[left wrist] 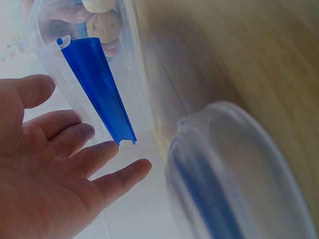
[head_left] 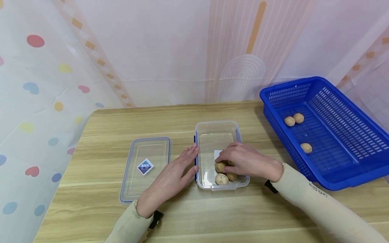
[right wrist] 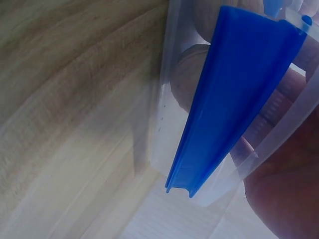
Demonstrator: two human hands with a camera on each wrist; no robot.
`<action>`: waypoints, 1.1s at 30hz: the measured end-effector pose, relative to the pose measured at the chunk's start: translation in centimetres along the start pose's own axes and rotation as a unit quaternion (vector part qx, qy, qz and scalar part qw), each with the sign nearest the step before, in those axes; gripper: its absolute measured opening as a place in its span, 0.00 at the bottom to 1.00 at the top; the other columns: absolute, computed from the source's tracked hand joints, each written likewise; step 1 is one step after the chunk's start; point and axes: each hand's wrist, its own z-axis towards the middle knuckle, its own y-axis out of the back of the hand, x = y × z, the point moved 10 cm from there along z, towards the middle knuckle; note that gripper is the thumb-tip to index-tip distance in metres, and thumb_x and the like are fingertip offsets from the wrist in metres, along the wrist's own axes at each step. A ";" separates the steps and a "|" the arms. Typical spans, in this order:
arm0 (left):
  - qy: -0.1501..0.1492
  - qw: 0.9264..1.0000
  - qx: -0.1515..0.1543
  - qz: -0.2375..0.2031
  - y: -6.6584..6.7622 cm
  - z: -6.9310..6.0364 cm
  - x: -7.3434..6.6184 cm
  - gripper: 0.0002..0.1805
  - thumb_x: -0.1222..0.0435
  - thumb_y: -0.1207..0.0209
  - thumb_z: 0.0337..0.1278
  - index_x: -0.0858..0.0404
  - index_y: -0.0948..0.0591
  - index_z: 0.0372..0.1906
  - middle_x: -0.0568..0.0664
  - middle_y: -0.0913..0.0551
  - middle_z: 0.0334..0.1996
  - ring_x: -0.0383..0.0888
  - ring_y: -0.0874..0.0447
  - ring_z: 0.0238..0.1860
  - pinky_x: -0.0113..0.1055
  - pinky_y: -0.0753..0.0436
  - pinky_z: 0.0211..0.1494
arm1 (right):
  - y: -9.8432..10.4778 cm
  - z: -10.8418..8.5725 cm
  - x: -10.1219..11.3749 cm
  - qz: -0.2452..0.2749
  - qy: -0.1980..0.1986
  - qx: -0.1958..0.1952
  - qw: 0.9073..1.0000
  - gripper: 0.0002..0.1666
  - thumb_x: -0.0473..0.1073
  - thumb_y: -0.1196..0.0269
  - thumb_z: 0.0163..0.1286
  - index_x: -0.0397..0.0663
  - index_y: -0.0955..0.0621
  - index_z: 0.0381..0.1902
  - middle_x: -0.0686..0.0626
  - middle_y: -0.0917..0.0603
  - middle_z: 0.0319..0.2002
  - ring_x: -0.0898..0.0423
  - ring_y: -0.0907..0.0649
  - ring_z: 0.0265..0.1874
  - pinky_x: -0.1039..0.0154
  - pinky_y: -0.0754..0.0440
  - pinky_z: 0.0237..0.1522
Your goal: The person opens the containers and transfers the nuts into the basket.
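Observation:
A clear plastic container [head_left: 216,128] with blue side latches stands on the table, several walnuts [head_left: 222,179] at its near end. My right hand [head_left: 247,160] reaches over the right wall, thumb and fingers curled round a walnut low inside; the palm side is hidden from above. Through the wall in the right wrist view, the fingers show behind a hanging blue latch [right wrist: 234,99]. Fingers extended, my left hand [head_left: 171,177] rests its fingertips along the left wall. In the left wrist view, those fingers lie beside the other blue latch [left wrist: 97,84].
To the left lies the container's clear lid [head_left: 147,148], blue-edged with a diamond label, partly under the left forearm. A blue perforated basket [head_left: 334,168] stands at the right, holding 3 walnuts [head_left: 306,148]. A patterned cloth [head_left: 170,67] hangs behind the wooden table [head_left: 103,128].

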 end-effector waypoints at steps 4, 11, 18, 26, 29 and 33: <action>0.000 1.000 0.000 -0.002 0.0 0.0 0.0 0.32 0.56 0.46 0.79 0.64 0.37 0.79 0.50 0.44 0.81 0.56 0.43 0.79 0.56 0.39 0.79 | 0.4 -0.2 -0.2 0.022 -0.005 -0.017 1.000 0.18 0.46 0.27 0.69 0.46 0.12 0.54 0.52 0.10 0.50 0.51 0.14 0.55 0.46 0.22 0.65; -0.001 1.000 0.000 -0.003 -0.1 0.1 0.0 0.32 0.56 0.45 0.79 0.64 0.36 0.79 0.50 0.43 0.80 0.56 0.43 0.79 0.56 0.39 0.79 | 0.8 -0.3 -0.5 0.067 -0.007 -0.044 0.997 0.17 0.46 0.28 0.70 0.48 0.12 0.54 0.51 0.11 0.52 0.50 0.15 0.56 0.48 0.18 0.61; -0.004 1.000 -0.002 -0.002 0.0 0.1 0.0 0.32 0.56 0.45 0.79 0.64 0.37 0.79 0.51 0.43 0.80 0.57 0.43 0.79 0.57 0.39 0.79 | 1.5 -0.9 -0.6 0.082 -0.016 -0.061 0.995 0.21 0.45 0.28 0.69 0.45 0.13 0.58 0.46 0.12 0.55 0.48 0.14 0.55 0.48 0.16 0.59; -0.008 1.000 -0.007 -0.001 0.1 0.1 0.0 0.32 0.56 0.45 0.79 0.65 0.37 0.79 0.51 0.43 0.80 0.58 0.42 0.79 0.58 0.39 0.78 | 2.6 -1.9 -1.3 0.104 -0.037 -0.099 0.989 0.20 0.46 0.29 0.71 0.47 0.14 0.58 0.48 0.12 0.55 0.50 0.13 0.54 0.49 0.15 0.57; -0.008 1.000 -0.007 -0.002 0.1 0.1 -0.1 0.32 0.57 0.45 0.79 0.64 0.37 0.79 0.51 0.43 0.80 0.58 0.42 0.79 0.58 0.39 0.78 | 3.0 -2.4 -1.4 0.108 -0.044 -0.111 0.987 0.20 0.47 0.29 0.71 0.47 0.14 0.58 0.49 0.12 0.55 0.51 0.14 0.55 0.49 0.16 0.58; -0.009 1.000 -0.007 -0.002 0.0 0.1 -0.1 0.33 0.56 0.45 0.79 0.64 0.37 0.79 0.50 0.43 0.80 0.57 0.42 0.79 0.57 0.39 0.79 | 3.5 -2.9 -1.5 0.104 -0.049 -0.128 0.985 0.20 0.47 0.28 0.69 0.47 0.13 0.57 0.49 0.12 0.55 0.51 0.14 0.55 0.49 0.15 0.58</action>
